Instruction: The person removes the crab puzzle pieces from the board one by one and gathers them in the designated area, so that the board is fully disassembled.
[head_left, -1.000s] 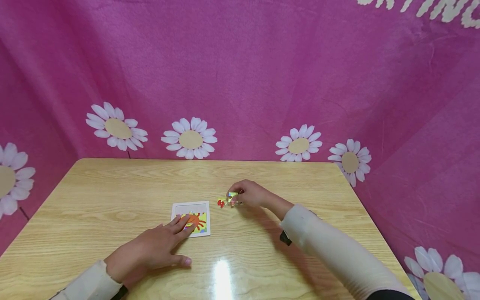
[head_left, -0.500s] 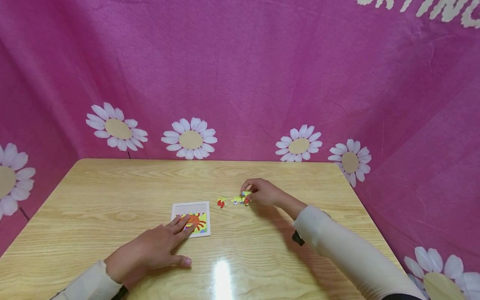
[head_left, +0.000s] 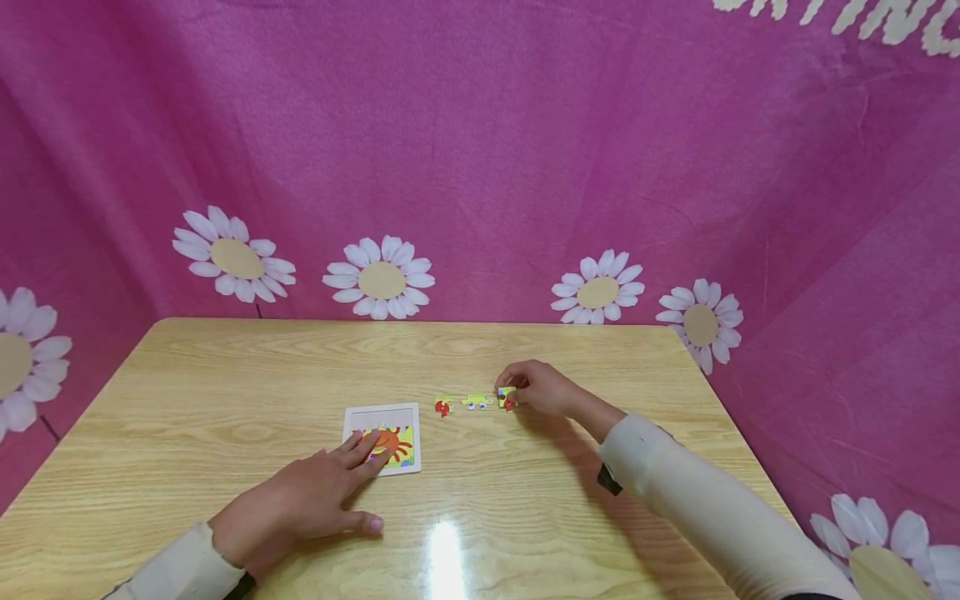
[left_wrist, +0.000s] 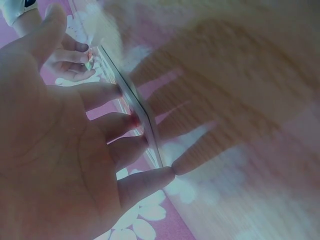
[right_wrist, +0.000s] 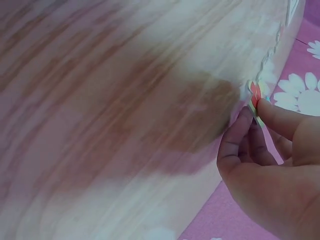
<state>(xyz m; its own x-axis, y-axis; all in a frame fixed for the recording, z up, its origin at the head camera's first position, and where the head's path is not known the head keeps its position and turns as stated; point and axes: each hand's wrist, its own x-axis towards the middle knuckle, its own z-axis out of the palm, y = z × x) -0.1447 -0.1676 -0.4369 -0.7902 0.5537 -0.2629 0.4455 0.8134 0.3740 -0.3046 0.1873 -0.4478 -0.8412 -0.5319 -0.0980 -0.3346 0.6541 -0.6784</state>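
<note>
My left hand (head_left: pixel 315 492) lies with spread, straight fingers on a white-framed jigsaw puzzle (head_left: pixel 405 443). Its picture shows an orange creature on yellow, partly covered by the fingers; the upper strip of the tray is bare grey. Between thumb and fingers, my right hand (head_left: pixel 543 387) pinches a yellow puzzle piece (head_left: pixel 506 397) with red and blue on it. The right wrist view shows this pinch on the piece (right_wrist: pixel 256 95) from the side. To its left lie a yellow piece with two eyes (head_left: pixel 477 402) and a yellow piece with a red claw (head_left: pixel 443 406).
A wood-grain table (head_left: pixel 247 375) bears everything. Behind and beside it hangs a pink cloth (head_left: pixel 480 167) printed with white daisies. Light glares off the table (head_left: pixel 446 558) near its front.
My right hand has moved right with the pinched piece, away from the other loose pieces, uncovering the one with eyes. The left hand stays on the puzzle.
</note>
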